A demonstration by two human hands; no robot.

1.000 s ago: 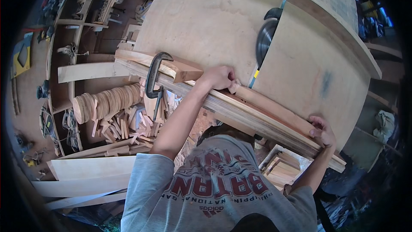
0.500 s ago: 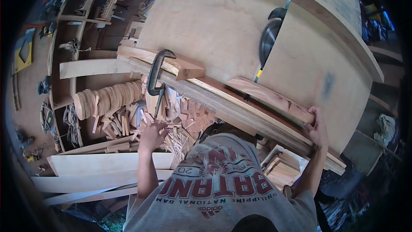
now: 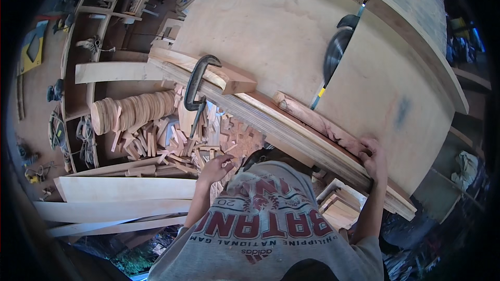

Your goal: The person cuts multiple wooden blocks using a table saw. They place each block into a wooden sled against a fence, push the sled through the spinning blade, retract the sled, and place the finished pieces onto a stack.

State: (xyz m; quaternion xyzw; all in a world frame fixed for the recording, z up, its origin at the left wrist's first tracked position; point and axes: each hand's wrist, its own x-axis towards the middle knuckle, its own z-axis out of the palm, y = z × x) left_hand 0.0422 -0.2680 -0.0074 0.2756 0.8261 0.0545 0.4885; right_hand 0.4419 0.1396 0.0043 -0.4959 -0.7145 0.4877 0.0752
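My right hand [image 3: 373, 157] is closed round the right end of a reddish wood strip [image 3: 323, 123] with a rough, uneven face. The strip lies along the front edge of a plywood saw table [image 3: 265, 31], beside a long straight wood rail [image 3: 291, 119]. Beyond the strip's left part, a circular saw blade [image 3: 337, 54] rises through a slot, apart from the wood. My left hand [image 3: 216, 169] hangs empty in front of my shirt, fingers loosely bent and apart. It is below the table edge and near a heap of offcuts [image 3: 182, 143].
A black C-clamp [image 3: 195, 86] grips a wedge-shaped wood block [image 3: 229, 79] to the table's front edge. A row of round wooden discs [image 3: 133, 110] lies at left, above pale boards [image 3: 125, 195]. A box of wood pieces [image 3: 341, 205] stands below the table at right. Shelves [image 3: 99, 36] line the far left.
The wood strip has turned and shifted left against the rail, and my right hand has moved left with it. My left hand has moved right, closer to my body.
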